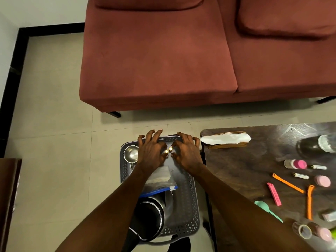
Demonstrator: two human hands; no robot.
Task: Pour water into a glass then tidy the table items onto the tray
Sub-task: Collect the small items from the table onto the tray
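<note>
A grey perforated tray sits low beside the dark table. It holds a steel cup, a steel jug and a clear zip bag. My left hand and my right hand hover over the tray's far end, fingers spread and reaching over its far rim. Two small batteries with yellow tips stand between my thumbs; my left thumb tip touches one. Whether either hand pinches a battery is unclear.
On the table lie a tissue holder, a pink-capped bottle, two more batteries, orange strips, a pink clip, a teal spoon, a tape roll and pink lids. A red sofa stands behind.
</note>
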